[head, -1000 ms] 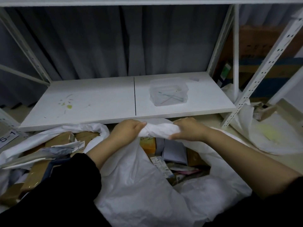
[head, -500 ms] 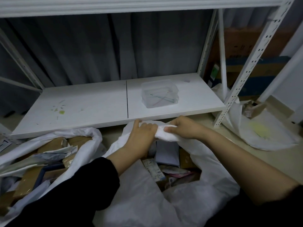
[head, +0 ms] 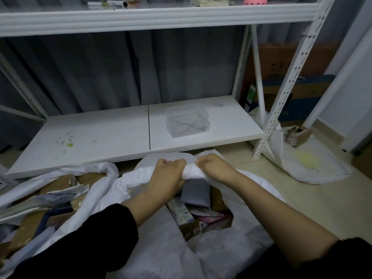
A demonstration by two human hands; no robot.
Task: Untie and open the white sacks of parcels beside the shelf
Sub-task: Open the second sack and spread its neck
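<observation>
A white sack [head: 165, 250] lies open on the floor in front of me, with parcels [head: 194, 204] showing inside its mouth. My left hand [head: 168, 176] and my right hand [head: 213, 168] both grip the bunched far rim of this sack, close together, just below the white shelf [head: 104, 137]. A second white sack [head: 64, 174] at the left lies open with cardboard parcels in it. A third white sack [head: 306, 164] lies on the floor at the right, past the shelf post.
A clear plastic box [head: 187, 120] stands on the lower shelf board. The perforated shelf post [head: 281, 93] stands at the right, with cardboard boxes [head: 289, 63] behind it. Grey curtains hang behind the shelf. Small items lie on the upper shelf board [head: 153, 17].
My hands have moved closer together on the sack's rim, and my view has tilted up, bringing the upper shelf board into sight.
</observation>
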